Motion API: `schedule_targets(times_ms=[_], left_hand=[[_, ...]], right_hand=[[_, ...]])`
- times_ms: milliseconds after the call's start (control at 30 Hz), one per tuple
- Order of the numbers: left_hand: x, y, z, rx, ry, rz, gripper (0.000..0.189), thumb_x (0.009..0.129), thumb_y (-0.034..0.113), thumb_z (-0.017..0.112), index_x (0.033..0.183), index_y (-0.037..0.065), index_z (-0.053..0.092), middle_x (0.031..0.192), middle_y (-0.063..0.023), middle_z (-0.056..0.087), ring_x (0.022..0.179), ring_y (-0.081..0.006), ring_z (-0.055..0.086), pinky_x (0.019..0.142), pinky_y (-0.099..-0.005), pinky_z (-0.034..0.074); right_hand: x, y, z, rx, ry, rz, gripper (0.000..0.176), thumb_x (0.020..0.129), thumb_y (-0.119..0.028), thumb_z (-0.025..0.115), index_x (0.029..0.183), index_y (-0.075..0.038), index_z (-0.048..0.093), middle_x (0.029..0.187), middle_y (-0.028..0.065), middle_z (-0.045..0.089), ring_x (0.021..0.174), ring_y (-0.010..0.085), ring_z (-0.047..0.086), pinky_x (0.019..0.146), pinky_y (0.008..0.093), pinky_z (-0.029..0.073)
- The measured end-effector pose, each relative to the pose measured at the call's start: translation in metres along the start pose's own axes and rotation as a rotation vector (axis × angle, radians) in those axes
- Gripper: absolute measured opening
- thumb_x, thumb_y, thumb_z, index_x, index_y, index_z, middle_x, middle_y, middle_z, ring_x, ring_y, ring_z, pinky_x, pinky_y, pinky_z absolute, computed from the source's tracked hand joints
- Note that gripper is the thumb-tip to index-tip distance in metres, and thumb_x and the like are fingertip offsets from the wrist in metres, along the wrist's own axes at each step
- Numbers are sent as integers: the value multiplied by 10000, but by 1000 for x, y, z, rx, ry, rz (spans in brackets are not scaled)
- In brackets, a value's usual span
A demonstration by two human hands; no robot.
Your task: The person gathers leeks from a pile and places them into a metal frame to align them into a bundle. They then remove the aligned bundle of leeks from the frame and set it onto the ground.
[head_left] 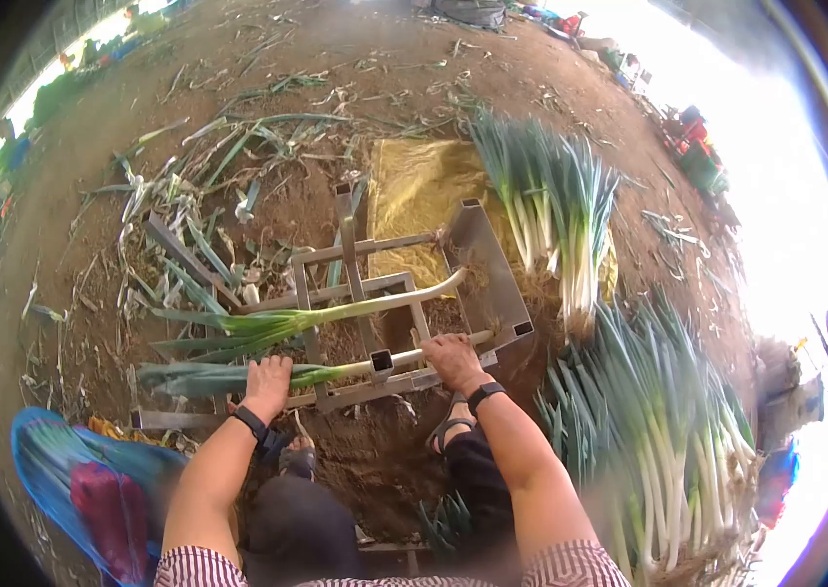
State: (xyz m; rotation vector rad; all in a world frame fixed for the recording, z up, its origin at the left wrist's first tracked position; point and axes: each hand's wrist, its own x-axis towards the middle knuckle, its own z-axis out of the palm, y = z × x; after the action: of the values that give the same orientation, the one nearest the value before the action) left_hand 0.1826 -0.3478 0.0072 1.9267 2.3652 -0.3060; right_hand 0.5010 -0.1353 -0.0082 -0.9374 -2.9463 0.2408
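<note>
Nearest the camera, two striped sleeves (201, 567) are seen at the lower edge, with bare forearms stretched forward past dark-trousered knees (301, 528). A black band (251, 423) is worn on the left wrist and another on the right. Beyond them, a long green-and-white leek (350, 371) is laid crosswise on a low frame of grey square metal tubing (385, 389). Its leafy part is held in a closed grip by the left hand (268, 385); its pale shank is held in a narrow grip by the right hand (452, 360), near the root end and the flat metal plate (484, 269). Between the hands, the shank is passed close by an upright hollow post (381, 362). A second leek with a curved white shank (375, 305) is supported farther across the frame, untouched, its roots beside the plate.

To the right, upright-leaved leeks are bunched partly over a yellow woven sack (414, 186), and a larger heap of leeks (659, 440) is spread closer in. Leaf scraps (238, 157) are strewn over brown soil to the left.

The held shank could be bruised or snapped if it is pressed sideways against the post. Leaves could be torn by uneven pulling, and the curved leek could be rolled off its bars by a knock.
</note>
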Motion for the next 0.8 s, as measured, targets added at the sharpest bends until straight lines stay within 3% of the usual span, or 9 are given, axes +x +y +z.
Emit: schedule_targets(times_ms=[233,367,433,533,667,800], left_hand=[[-7,-19,13,-37,-24,-55,190,844,95,535,1030,118,562,981,-84,611,1000,-268,590,846,-470,403],[-10,-14,18,23,-52,-95,282,855,100,519,1135,131,535,1031,-94,596,1053,-282,570,945,-500,369],[-7,-5,16,-37,32,-135,392,842,89,536,1227,143,483,1115,-98,551,1116,-274,526,996,-504,346],[-5,19,18,-48,166,116,500,834,73,543,1314,145,423,1190,-91,496,1173,-271,475,1025,-509,330],[-2,33,8,-150,-88,98,580,834,73,539,1380,133,356,1239,-99,454,1207,-278,438,1054,-513,302],[-1,33,8,-66,-122,113,625,820,129,578,1396,106,337,1258,-97,449,1224,-291,423,1059,-561,270]], right_hand=[[-2,3,12,204,53,8,248,825,-149,612,1072,-173,618,1011,93,620,1002,309,584,906,425,462],[-5,1,18,117,89,24,214,826,-164,616,1039,-183,625,973,80,611,1007,315,568,887,424,464],[-3,-1,18,100,80,37,190,829,-165,591,1013,-203,616,979,55,618,1019,294,570,883,413,461],[-4,-2,21,67,84,41,153,848,-199,584,995,-203,626,956,48,618,1008,291,572,889,416,461],[-5,-2,19,85,75,44,159,839,-188,599,993,-206,635,955,54,624,1002,297,578,890,424,463],[-1,-5,5,48,12,50,226,824,-145,602,1042,-197,630,980,60,630,1002,286,585,896,406,464]])
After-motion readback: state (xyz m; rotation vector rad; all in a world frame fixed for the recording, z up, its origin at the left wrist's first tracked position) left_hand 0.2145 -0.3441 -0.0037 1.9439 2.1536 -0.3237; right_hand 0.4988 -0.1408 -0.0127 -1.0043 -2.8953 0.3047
